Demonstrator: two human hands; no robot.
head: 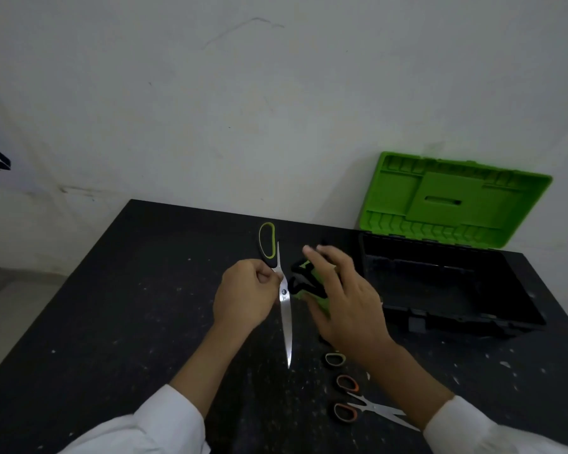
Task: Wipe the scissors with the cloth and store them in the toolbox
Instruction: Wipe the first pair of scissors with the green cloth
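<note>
Both of your hands are over the dark speckled tabletop (128, 306), close together but not touching. Your left hand (246, 296) pinches the long steel-bladed scissors with black, lime-lined handles (286, 319) right at the pivot. The blade tip points back toward you and one handle loop points away. Your right hand (341, 296) is just beside them, over the small green cloth (320, 301). Its fingers look fairly straight but blurred and the thumb is hidden, so I cannot tell whether it grips the cloth or only lies on it.

Expect the scissors to feel rigid and fairly heavy for their size, with smooth steel that will probably slide easily under fabric. The hinge looks loose, since a second handle seems splayed toward the cloth, so the halves may swing. Hold them at the pivot or the handles, never on the edge. Fold the cloth over the back of the blade and wipe from pivot to tip, because that point is sharp. The cloth is limp and light and will bunch up.

The black plastic toolbox (456, 324) sits near your right, its green lid (456, 201) standing open. The scissors are not in it yet, and you would do well to close the blades first. An orange-handled pair of scissors (371, 407) lies by your right forearm, and a green-rimmed loop (335, 359) is partly hidden beside it.
</note>
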